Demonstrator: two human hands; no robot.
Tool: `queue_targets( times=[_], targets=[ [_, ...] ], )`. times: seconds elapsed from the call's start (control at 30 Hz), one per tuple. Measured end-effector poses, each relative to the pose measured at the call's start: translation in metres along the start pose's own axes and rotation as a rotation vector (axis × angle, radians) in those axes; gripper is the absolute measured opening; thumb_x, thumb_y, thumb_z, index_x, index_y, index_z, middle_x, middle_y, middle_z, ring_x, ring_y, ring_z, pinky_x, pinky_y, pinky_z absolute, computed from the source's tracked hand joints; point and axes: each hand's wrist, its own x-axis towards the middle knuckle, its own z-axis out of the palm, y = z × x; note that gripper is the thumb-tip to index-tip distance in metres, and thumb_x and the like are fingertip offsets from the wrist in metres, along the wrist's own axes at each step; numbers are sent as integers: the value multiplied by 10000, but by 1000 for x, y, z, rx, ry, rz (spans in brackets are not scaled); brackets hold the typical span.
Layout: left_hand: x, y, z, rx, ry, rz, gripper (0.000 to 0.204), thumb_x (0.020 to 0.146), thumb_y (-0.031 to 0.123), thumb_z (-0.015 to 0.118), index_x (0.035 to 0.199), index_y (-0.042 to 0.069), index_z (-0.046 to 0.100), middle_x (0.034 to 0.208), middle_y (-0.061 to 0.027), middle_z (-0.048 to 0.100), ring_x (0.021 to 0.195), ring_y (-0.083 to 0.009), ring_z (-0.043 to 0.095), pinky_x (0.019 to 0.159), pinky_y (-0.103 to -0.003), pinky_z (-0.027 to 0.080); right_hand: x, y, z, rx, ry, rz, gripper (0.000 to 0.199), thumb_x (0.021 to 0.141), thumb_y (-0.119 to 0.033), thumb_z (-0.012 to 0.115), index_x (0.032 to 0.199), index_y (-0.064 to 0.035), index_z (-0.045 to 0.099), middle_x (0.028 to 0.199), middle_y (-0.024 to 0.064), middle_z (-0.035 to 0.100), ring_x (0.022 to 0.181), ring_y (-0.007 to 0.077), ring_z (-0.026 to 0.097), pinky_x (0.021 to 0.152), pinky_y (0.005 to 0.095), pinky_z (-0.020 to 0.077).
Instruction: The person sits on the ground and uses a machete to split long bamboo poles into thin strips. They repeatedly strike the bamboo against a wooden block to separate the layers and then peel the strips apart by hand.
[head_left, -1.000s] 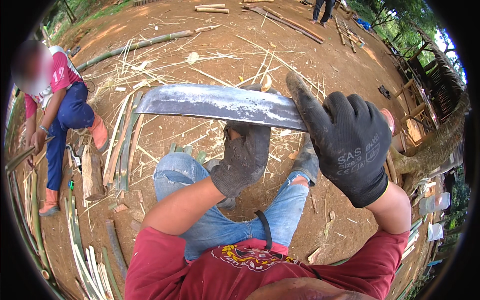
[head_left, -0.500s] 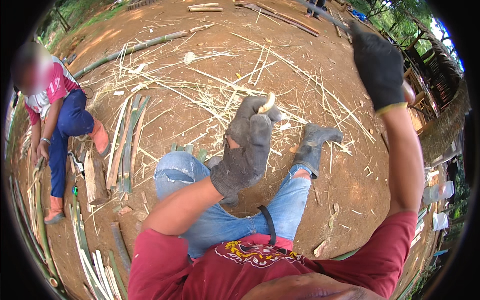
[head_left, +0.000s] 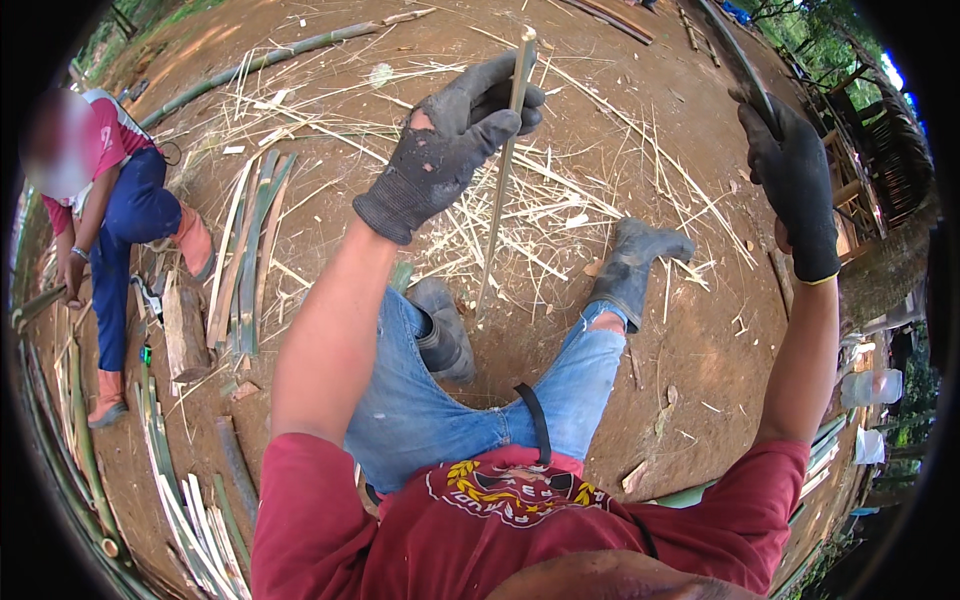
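In a dark worn glove, my left hand [head_left: 440, 140] is closed round a narrow bamboo strip [head_left: 503, 170]. The strip stands nearly upright, its cut top end rising above the fingers and its thin lower end hanging over the ground between my legs. Farther right, my right hand [head_left: 790, 175], gloved too, grips a long dark blade [head_left: 745, 55] like a machete; its handle is hidden in the fist. The blade slants up and left to the top edge, apart from the strip.
Thin bamboo shavings [head_left: 530, 210] litter the ground ahead. A seated person [head_left: 130, 200] at the left handles a piece of bamboo. Split slats [head_left: 260, 260] and a short log [head_left: 185, 335] lie near them. A long bamboo pole [head_left: 260, 62] stretches behind. Plastic containers [head_left: 870, 388] stand at the right.
My left hand has moved up and left, and the strip now shows along its length. My right hand has come down slightly with the blade turned. The other person's bamboo piece has risen into view.
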Motion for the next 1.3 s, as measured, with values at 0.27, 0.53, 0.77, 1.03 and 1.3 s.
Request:
queue_targets(
  times=[0.27,0.53,0.77,1.03,1.3],
  targets=[
    [12,-14,-26,-154,-42,-23,699,916,531,602,1349,-9,504,1280,-158,606,1166,-239,612,1011,-385,504,-8,-17,27,180,41,-117,298,959,-265,625,1158,-47,666,583,-30,457,510,50,458,490,246,385],
    [27,-25,-31,-226,83,-195,549,947,441,601,1296,21,542,1176,-108,641,1110,-219,613,969,-416,487,-6,-4,38,192,-55,-40,248,962,-285,624,948,-39,649,575,-19,484,503,53,480,481,237,397],
    [54,-53,-40,-170,263,-202,399,970,325,606,1221,16,601,1062,-80,683,980,-190,661,843,-346,528,-31,21,101,518,-101,-318,274,982,-224,593,1230,-135,670,620,-29,511,542,54,506,494,237,435],
    [49,-60,-30,369,577,-27,289,969,252,610,1009,-26,680,848,-58,705,744,-147,659,651,-303,507,-90,-71,256,1115,-61,342,462,759,-206,846,1115,23,662,674,12,621,584,61,582,510,230,459],
    [37,-45,-26,721,587,9,271,960,254,605,936,0,696,780,-67,698,693,-142,636,616,-311,475,-78,-127,291,1353,60,409,396,782,-153,821,1084,34,646,696,16,631,596,61,573,525,226,451]
  ],
)
